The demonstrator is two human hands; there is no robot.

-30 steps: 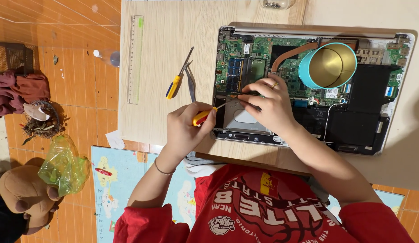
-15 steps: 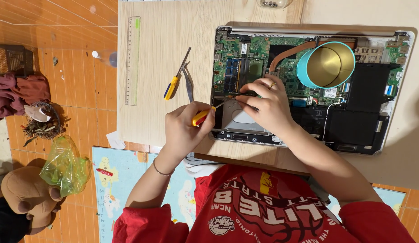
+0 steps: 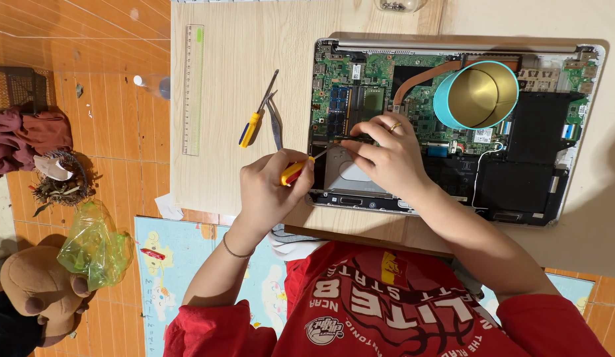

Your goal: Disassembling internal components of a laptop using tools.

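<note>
An open laptop [image 3: 519, 192] lies bottom up on a light wooden board [image 3: 228, 178], its green circuit board [image 3: 360, 79] and black battery exposed. My left hand [image 3: 268, 192] grips a small screwdriver [image 3: 295, 170] with a yellow and red handle. Its shaft points right toward the laptop's near left part. My right hand [image 3: 387, 155], a ring on one finger, rests on the laptop's inside. Its fingertips pinch at the spot where the screwdriver tip meets the circuit board's edge. The tip itself is hidden by the fingers.
A teal tin [image 3: 476, 96] with a gold inside stands on the laptop. A yellow and blue screwdriver [image 3: 254, 122], tweezers [image 3: 276, 125] and a clear ruler [image 3: 192, 89] lie on the board's left part. On the floor are a green bag [image 3: 92, 248], a brown stuffed toy [image 3: 36, 294] and a maroon cloth [image 3: 23, 135].
Both hands stay at the same spot on the laptop. The screwdriver and the fingers shift only slightly.
</note>
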